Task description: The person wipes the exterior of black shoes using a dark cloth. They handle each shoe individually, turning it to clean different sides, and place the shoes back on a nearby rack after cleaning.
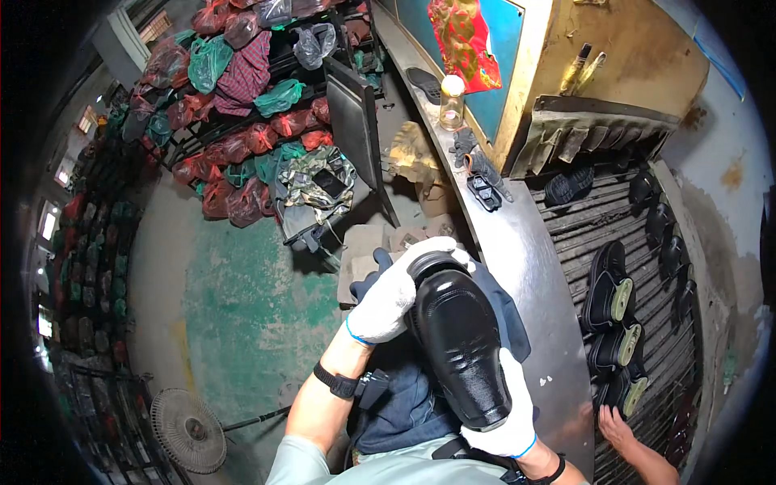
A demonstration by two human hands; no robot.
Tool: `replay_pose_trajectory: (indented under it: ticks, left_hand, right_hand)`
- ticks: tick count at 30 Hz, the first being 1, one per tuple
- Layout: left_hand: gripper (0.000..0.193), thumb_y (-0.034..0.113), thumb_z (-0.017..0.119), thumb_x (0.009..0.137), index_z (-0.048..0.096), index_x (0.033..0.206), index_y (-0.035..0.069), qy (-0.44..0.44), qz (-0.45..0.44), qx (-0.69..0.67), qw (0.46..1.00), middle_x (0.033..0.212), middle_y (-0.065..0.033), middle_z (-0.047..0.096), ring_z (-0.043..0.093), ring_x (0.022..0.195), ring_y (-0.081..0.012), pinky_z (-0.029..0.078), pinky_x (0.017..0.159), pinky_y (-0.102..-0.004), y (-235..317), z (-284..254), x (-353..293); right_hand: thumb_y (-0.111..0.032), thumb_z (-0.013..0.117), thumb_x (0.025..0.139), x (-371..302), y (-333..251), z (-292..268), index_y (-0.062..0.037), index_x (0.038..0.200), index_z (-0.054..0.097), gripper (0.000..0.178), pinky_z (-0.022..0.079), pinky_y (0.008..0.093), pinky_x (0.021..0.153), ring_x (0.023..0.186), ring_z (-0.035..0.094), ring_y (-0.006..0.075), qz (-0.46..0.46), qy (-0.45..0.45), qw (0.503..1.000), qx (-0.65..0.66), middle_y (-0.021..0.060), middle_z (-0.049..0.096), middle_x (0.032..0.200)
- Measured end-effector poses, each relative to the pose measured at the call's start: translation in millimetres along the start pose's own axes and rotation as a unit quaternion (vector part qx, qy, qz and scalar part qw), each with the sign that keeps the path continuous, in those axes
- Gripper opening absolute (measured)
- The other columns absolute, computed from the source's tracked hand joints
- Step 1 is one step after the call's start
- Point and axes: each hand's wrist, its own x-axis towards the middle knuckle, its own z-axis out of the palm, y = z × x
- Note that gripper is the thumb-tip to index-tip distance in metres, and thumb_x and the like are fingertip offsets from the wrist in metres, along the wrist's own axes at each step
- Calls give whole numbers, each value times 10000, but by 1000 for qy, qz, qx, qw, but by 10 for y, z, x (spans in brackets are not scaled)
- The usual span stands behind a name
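In front of my lap I hold a glossy black leather shoe (457, 323), tilted, with creases in its leather. My left hand (388, 299), in a white knit glove, is closed around the shoe's upper end, fingers over the far rim. Gloved in white too, my right hand (509, 416) grips the lower end from below and the right side. Its fingers are partly hidden behind the shoe. Dark blue cloth (505, 311) lies behind the shoe. Just to the right runs a bare metal bench top (525, 242).
Black shoes with pale soles (621, 299) sit on a slatted rack (598, 218) at right, where another person's hand (618, 428) reaches in. A glass jar (452, 103) and sandals (485, 192) stand on the bench. A fan (190, 430) is lower left; a chair (352, 113) stands ahead.
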Motion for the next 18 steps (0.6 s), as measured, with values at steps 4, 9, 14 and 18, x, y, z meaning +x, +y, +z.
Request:
replay_pose_trajectory:
  ticks: [4, 9, 14, 18]
  left_hand:
    - [949, 666, 735, 998, 450, 1659, 49, -15, 13, 14, 1000, 1568, -207, 616, 608, 1452, -336, 458, 1253, -504, 8, -21, 12]
    - [958, 650, 767, 980, 458, 1653, 42, -20, -32, -28, 999, 1579, -215, 615, 602, 1468, -337, 455, 1260, -504, -4, -78, -9]
    - [986, 602, 824, 953, 448, 1662, 31, 12, -22, -12, 1000, 1568, -222, 633, 592, 1486, -336, 436, 1281, -498, 9, 32, -85]
    - [1170, 582, 951, 810, 426, 1673, -8, 33, -27, 40, 998, 1605, -231, 608, 580, 1500, -340, 416, 1298, -491, 9, 19, -148]
  right_hand:
    - [-191, 976, 652, -1, 74, 45, 43, 1642, 401, 1169, 442, 505, 1227, 1446, 563, 395, 14, 2, 999, 34, 232, 547, 1541]
    - [-196, 975, 660, 69, 65, 40, 45, 1635, 410, 1152, 446, 497, 1226, 1443, 572, 387, 15, -7, 999, 32, 236, 553, 1544]
    - [-195, 974, 658, 118, 89, 76, 43, 1620, 439, 1126, 470, 488, 1207, 1404, 611, 390, 6, 4, 1000, 7, 235, 608, 1488]
    - [-181, 964, 666, 236, 79, 109, 20, 1559, 518, 1018, 504, 480, 1155, 1331, 649, 393, -3, 8, 1000, -23, 223, 653, 1416]
